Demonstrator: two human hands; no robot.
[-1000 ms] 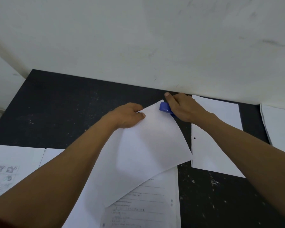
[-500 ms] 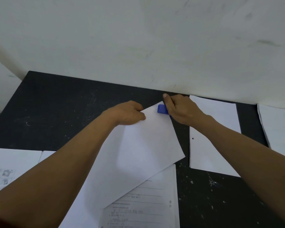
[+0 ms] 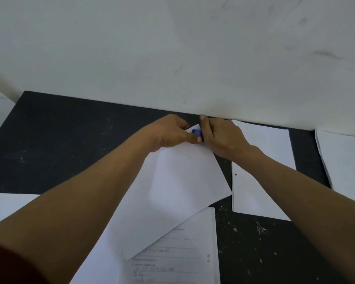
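Note:
A white paper sheet [image 3: 178, 187] lies tilted on the black table [image 3: 70, 144], its top corner pointing at the wall. At that corner sits a small blue stapler [image 3: 197, 132]. My right hand [image 3: 221, 136] grips the stapler, fingers curled round it, and most of the stapler is hidden. My left hand [image 3: 170, 133] pinches the sheet's top corner right beside the stapler, thumb pressed on the paper. The two hands touch each other.
A printed worksheet [image 3: 178, 257] lies under the tilted sheet near me. A blank punched sheet [image 3: 260, 160] lies under my right forearm. More paper stacks sit at the right edge [image 3: 344, 160] and the left edge [image 3: 6, 208]. A white wall [image 3: 172, 48] bounds the table's far side.
My left hand has slid up along the sheet to its top corner and now meets my right hand at the stapler. The right hand has closed further over the stapler.

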